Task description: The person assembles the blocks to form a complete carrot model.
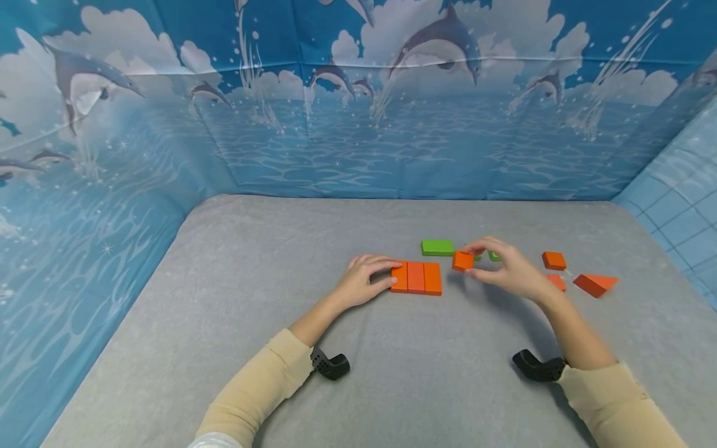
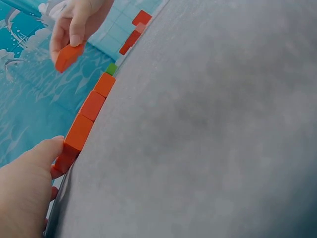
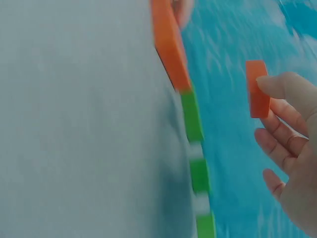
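Observation:
Three orange blocks lie side by side in a row (image 1: 416,277) on the grey cloth. My left hand (image 1: 365,279) grips the left end of this row, with the thumb on the near side and fingers at the far side of the leftmost orange block (image 2: 79,133). Above the cloth, to the right of the row, my right hand (image 1: 512,269) pinches a small orange block (image 1: 463,261) between thumb and fingers. The right wrist view also shows this raised orange block (image 3: 257,89), held well off the surface.
Behind the row lies a green block (image 1: 437,247); two smaller green pieces, partly hidden by the right hand, are beside it. Farther right are an orange block (image 1: 554,260), a partly covered orange piece (image 1: 557,282) and an orange triangular block (image 1: 596,284). A dolphin-print curtain (image 1: 358,155) stands behind.

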`<state>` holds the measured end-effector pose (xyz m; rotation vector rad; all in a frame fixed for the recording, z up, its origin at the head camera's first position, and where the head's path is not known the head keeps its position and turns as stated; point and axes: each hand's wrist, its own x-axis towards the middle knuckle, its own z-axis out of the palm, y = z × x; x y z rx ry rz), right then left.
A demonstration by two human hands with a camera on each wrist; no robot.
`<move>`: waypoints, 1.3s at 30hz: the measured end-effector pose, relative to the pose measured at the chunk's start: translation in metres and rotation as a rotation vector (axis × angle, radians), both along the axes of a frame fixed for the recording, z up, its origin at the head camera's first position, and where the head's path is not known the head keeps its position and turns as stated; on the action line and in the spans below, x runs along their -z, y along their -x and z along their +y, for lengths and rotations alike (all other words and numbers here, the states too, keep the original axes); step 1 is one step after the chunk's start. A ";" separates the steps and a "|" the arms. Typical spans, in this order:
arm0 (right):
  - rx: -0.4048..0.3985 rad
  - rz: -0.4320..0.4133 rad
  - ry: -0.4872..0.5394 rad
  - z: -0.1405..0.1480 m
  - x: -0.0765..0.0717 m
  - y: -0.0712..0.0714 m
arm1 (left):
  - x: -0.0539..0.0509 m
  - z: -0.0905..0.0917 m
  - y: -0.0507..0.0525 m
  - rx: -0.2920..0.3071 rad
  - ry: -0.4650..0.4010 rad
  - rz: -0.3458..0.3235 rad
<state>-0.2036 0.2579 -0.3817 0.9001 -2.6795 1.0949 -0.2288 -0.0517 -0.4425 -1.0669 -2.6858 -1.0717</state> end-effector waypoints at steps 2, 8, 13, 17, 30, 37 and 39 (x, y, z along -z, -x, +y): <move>-0.052 -0.024 0.004 -0.014 0.003 -0.002 | 0.000 0.000 0.000 0.000 0.000 0.003; -0.176 -0.001 0.009 -0.050 0.013 -0.009 | 0.001 0.001 -0.001 -0.003 -0.013 0.035; -0.209 0.029 -0.015 -0.070 0.020 -0.014 | 0.001 0.001 0.000 -0.016 0.017 -0.001; -0.171 0.021 -0.081 -0.078 0.024 -0.017 | 0.001 0.001 0.001 -0.022 0.034 -0.013; -0.072 0.029 -0.218 -0.089 0.030 -0.023 | 0.000 0.002 0.001 -0.024 0.042 0.011; -0.064 0.037 -0.227 -0.090 0.031 -0.023 | 0.003 0.001 0.002 -0.021 0.041 0.009; -0.062 0.036 -0.226 -0.091 0.031 -0.024 | 0.003 0.001 0.003 -0.021 0.039 0.010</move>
